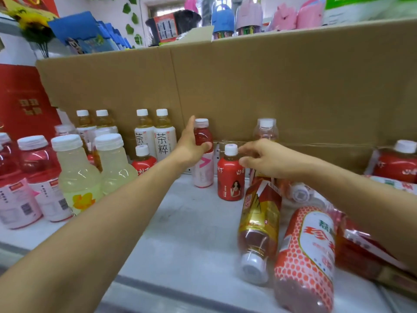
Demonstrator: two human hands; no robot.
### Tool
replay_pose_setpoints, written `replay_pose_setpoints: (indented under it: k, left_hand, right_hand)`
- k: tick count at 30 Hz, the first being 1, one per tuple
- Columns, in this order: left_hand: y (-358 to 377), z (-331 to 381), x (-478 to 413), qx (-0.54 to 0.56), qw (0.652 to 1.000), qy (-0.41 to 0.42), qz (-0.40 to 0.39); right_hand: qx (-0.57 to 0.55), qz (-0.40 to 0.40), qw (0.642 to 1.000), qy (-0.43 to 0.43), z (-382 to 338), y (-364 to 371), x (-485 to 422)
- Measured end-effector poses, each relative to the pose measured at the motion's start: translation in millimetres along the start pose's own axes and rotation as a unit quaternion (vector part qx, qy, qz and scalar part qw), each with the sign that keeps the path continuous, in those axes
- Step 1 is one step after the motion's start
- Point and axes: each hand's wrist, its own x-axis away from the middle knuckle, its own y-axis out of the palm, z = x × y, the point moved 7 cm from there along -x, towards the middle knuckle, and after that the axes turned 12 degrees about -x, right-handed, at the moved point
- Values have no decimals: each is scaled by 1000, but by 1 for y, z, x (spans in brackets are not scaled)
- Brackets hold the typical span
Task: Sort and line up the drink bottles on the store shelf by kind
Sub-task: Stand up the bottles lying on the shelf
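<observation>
Red drink fills the upper half of the pink-labelled bottle (pixel 203 168), which stands upright at the back of the white shelf (pixel 191 227), close to the cardboard backing (pixel 282 86). Left hand (pixel 191 146) grips this bottle at its shoulder: thumb raised beside the cap, fingers curled round the front.

Right hand (pixel 267 159) is positioned just to the right, fingers curled, with the index tip beside the white cap and the thumb tip at the shoulder of the small red-labelled bottle (pixel 230 177). Whether it actually pinches this bottle cannot be determined. That bottle stands upright, just beside the pink-labelled bottle on its right.

Behind the right hand stands a clear bottle (pixel 266 129), against the cardboard. Below the right forearm several bottles lie on their sides, unsorted: a gold-and-red tea bottle (pixel 259 222) with its cap toward the camera, and touching it on the right a red honeycomb-patterned bottle (pixel 304 256).

Left of the left hand, two white-labelled tea bottles (pixel 164 141) stand side by side at the back, with a second small red-labelled bottle (pixel 144 162) in front of them. Further left, two pale yellow drink bottles (pixel 77 175) stand together, then a group of pink-labelled red drinks (pixel 33 177) at the shelf's left end. One red-labelled bottle (pixel 397 163) sits at the far right edge.
</observation>
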Motion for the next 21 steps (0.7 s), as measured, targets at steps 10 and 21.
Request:
replay_pose_setpoints:
  k: [10,21]
  left_hand:
    - [18,46,115,29,997,69,-5]
    - [69,63,162,-101,965,70,-232]
  right_hand:
    - [25,11,999,19,10,-4,89]
    - [202,123,960,152,8,0,160]
